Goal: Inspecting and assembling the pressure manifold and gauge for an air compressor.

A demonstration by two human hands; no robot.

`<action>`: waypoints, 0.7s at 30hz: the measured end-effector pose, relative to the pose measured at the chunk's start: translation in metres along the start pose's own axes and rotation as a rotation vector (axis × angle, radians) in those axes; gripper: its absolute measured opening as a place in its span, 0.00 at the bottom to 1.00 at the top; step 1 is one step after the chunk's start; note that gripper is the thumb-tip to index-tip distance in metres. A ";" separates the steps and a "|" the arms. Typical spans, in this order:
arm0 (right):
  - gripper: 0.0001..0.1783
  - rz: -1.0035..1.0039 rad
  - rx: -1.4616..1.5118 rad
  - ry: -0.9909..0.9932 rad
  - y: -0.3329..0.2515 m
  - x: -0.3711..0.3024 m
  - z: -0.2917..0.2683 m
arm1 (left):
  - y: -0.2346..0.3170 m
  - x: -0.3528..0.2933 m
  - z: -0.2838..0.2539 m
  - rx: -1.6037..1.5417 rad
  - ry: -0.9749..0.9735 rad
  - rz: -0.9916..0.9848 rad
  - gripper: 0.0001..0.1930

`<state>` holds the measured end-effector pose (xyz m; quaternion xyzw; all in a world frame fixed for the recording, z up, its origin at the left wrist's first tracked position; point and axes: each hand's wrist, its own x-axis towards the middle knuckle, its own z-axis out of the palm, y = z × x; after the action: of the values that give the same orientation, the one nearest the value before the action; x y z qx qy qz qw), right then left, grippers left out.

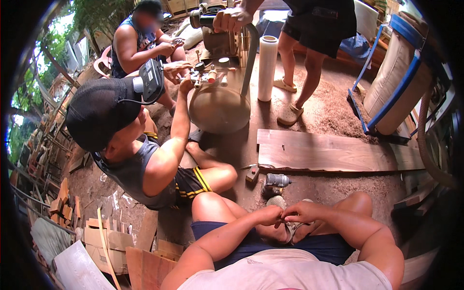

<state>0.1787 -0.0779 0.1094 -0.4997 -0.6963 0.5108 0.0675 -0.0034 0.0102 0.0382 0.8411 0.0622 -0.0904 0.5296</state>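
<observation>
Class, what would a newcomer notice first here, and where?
First, the rounded compressor tank at upper centre, where a co-worker in a black cap reaches to its fittings from the left. Next, the long wooden board lying right of centre, and the cordless drill below centre, beyond the wearer's left hand and right hand.

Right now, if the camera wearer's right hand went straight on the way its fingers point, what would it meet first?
Most likely the left hand: the right hand points leftward at it, with hardly any gap visible, though depth and exact contact are unclear.
</observation>
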 end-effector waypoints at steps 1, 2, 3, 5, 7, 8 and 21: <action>0.15 0.000 0.000 0.002 0.000 0.000 0.000 | 0.000 0.000 0.000 0.001 -0.001 0.000 0.20; 0.15 -0.015 -0.012 0.008 0.000 0.000 0.000 | 0.001 0.000 -0.001 0.007 -0.002 0.003 0.20; 0.15 -0.029 -0.025 0.015 0.001 0.000 0.001 | 0.001 0.000 -0.001 0.014 -0.004 0.006 0.20; 0.15 -0.035 -0.009 0.013 0.004 0.001 0.002 | 0.003 -0.001 -0.001 0.014 0.003 0.014 0.20; 0.15 -0.041 0.006 0.013 0.006 0.001 0.003 | 0.005 -0.002 -0.001 0.016 0.009 0.024 0.20; 0.15 -0.040 0.007 0.007 0.007 0.001 0.004 | 0.007 -0.003 -0.002 -0.002 -0.001 0.002 0.18; 0.14 -0.063 -0.025 0.030 0.008 0.001 0.005 | -0.009 0.003 0.008 0.003 0.022 -0.009 0.19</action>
<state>0.1804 -0.0804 0.1001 -0.4858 -0.7170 0.4922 0.0877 -0.0028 0.0066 0.0263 0.8425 0.0717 -0.0835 0.5273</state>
